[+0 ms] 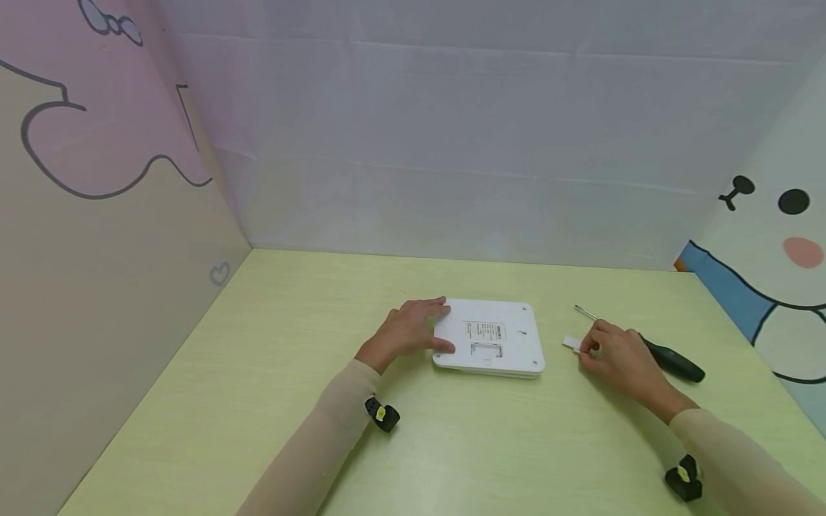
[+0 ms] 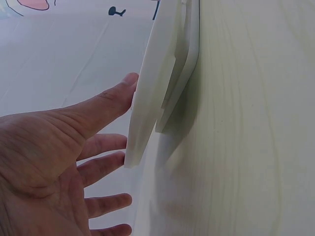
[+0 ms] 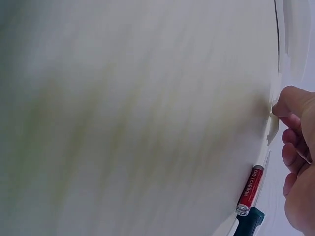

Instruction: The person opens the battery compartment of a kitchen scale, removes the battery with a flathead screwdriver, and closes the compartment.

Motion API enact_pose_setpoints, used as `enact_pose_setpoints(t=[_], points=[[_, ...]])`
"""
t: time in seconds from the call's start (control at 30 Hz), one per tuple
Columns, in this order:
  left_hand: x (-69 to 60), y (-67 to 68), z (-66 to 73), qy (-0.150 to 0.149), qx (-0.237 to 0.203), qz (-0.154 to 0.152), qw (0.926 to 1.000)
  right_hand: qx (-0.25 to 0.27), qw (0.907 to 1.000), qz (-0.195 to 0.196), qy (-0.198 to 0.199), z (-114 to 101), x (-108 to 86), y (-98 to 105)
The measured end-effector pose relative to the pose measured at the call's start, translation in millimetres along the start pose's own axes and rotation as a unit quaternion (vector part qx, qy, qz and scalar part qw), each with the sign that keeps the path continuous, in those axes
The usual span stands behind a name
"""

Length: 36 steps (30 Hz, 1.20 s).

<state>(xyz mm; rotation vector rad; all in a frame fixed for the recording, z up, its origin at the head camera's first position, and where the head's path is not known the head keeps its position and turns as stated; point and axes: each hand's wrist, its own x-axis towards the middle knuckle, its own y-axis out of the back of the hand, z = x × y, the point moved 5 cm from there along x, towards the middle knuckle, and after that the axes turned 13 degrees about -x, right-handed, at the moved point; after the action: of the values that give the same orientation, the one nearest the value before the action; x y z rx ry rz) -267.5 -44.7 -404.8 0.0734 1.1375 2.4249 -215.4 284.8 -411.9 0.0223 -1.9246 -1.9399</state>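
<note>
A flat white device (image 1: 471, 351), seemingly a digital scale, lies underside up; a label and a recessed battery compartment (image 1: 487, 350) show. My left hand (image 1: 413, 327) spreads over its left end, thumb and fingers nearly straight. In the left wrist view, the thumb touches the face of the device (image 2: 147, 93) and some fingertips meet its edge. To the right of the device, my right hand (image 1: 616, 358) pinches a small white piece (image 1: 571, 343), probably the battery cover, between thumb and forefinger, close to the tabletop. The right wrist view shows this piece (image 3: 272, 129) partly hidden by the fingers.
A screwdriver with a dark handle (image 1: 674, 360) lies under and beyond my right hand, its metal shaft (image 1: 586, 312) pointing away to the left. Beside it in the right wrist view is a red battery (image 3: 250, 189). White and printed panels (image 1: 452, 143) border the pale table (image 1: 290, 344).
</note>
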Motion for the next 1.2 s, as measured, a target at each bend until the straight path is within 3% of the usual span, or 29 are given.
enact_pose_setpoints(t=[0.3,0.53,0.83,1.2], points=[[-0.4,0.6,0.4,0.001,0.001,-0.002,1.0000,0.071,0.9970,0.031,0.004,-5,2.9,8],[0.1,0.9,0.0,0.001,0.002,0.001,1.0000,0.104,0.9926,0.058,0.026,-20,17.6,13],[1.7,-1.7,-2.2,0.002,0.002,0.000,1.0000,0.133,0.9896,0.026,0.048,-57,41.2,17],[1.6,-1.2,-1.0,0.000,0.001,-0.004,1.0000,0.137,0.9862,0.000,0.093,-100,53.3,19]])
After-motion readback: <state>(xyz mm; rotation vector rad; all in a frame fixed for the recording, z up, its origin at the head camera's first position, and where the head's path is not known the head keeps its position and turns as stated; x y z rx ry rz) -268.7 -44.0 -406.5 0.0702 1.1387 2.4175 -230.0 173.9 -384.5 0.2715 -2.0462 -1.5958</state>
